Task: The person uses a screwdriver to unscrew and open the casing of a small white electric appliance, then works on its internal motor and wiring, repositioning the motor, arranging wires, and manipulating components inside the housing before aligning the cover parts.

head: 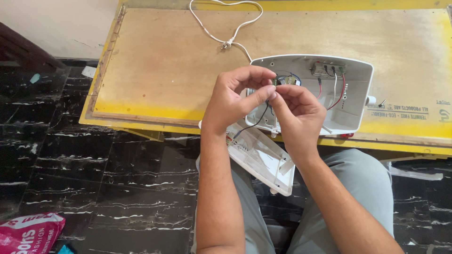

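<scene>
Pink bag [26, 233] on black marble floor [94, 164].

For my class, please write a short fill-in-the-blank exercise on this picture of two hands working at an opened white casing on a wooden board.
1. Both hands, left hand and right hand, pinch a small part above the open ____ casing.
2. The casing rests on a wooden board with ____ edges.
3. The loose cover lies on the person's ____.
4. A white cable runs over the board; the floor is ____ with white veins.

Missing words: white; yellow; lap; black
</scene>
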Demonstrator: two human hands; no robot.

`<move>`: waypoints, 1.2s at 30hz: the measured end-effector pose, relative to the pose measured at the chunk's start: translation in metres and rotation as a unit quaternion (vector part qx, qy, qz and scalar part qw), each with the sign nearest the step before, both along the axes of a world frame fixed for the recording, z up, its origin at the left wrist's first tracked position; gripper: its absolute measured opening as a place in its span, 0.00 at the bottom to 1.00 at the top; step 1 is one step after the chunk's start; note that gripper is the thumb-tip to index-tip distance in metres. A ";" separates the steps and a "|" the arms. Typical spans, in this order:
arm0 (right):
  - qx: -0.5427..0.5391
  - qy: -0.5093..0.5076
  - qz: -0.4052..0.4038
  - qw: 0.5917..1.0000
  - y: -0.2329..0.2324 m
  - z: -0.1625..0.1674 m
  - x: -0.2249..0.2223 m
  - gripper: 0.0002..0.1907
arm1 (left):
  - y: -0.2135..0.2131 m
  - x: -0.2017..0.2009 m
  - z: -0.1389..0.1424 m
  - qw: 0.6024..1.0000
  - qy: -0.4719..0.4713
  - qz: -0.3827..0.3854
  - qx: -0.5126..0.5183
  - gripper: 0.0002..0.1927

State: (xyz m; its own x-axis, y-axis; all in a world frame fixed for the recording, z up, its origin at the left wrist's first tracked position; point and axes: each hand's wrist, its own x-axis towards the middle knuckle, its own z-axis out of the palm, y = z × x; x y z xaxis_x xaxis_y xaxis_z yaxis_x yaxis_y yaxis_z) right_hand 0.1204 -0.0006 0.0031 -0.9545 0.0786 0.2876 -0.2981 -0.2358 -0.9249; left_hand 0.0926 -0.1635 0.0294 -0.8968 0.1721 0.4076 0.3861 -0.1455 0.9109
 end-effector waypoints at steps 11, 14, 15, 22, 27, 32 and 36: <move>0.014 0.019 -0.009 1.000 0.002 0.000 0.000 0.07 | 0.000 0.001 0.001 0.998 0.049 0.027 -0.001 0.06; -0.006 0.025 0.000 1.000 0.001 0.001 -0.001 0.08 | -0.001 0.002 0.001 0.997 0.060 0.036 -0.019 0.06; -0.010 0.022 0.001 1.000 0.001 0.001 -0.001 0.08 | -0.001 0.002 0.001 0.998 0.055 0.036 -0.021 0.06; 0.020 0.013 -0.014 1.000 0.005 0.001 -0.001 0.08 | -0.002 -0.001 -0.004 1.000 0.010 0.013 -0.014 0.09; 0.005 -0.002 0.007 1.000 0.005 0.000 -0.001 0.09 | -0.003 -0.001 -0.007 1.000 0.006 -0.006 0.030 0.09; -0.007 0.017 0.050 0.999 0.005 0.002 -0.003 0.13 | -0.001 -0.003 -0.009 0.999 0.019 0.015 0.028 0.11; -0.028 0.020 0.061 0.998 0.001 0.002 -0.003 0.14 | 0.000 -0.004 -0.009 0.999 0.014 0.027 0.025 0.10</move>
